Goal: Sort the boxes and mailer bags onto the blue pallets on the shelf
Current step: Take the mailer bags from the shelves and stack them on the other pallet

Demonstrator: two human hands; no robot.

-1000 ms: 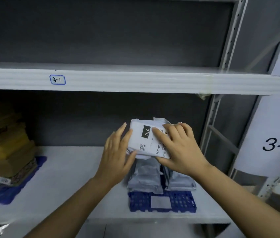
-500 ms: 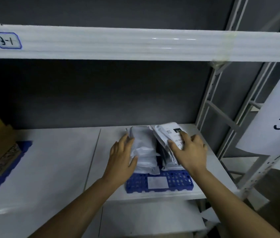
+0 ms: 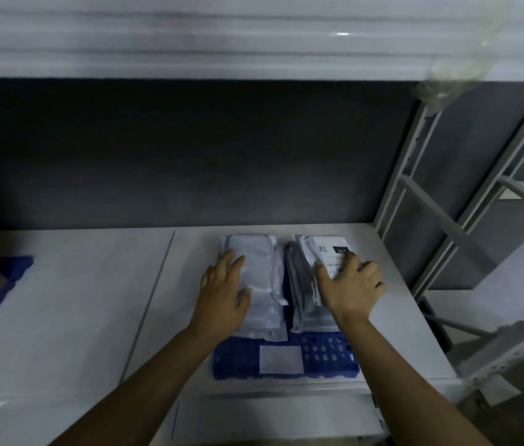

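- Left hand (image 3: 223, 296): fingers flat, slightly spread, resting on the left stack (image 3: 254, 252).
- Right hand (image 3: 349, 289): fingers spread, pressing the labelled bag (image 3: 322, 249) on the right stack.
- Both stacks sit on the pallet (image 3: 328, 355), at the shelf's (image 3: 93, 317) right end.
- Risk, I think: once released, the smooth top bag may slide off its uneven stack.

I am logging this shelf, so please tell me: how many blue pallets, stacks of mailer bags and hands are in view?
Pallets: 2, centre pallet and left pallet
Bag stacks: 2, left stack and right stack
Hands: 2, left hand and right hand
Total: 6
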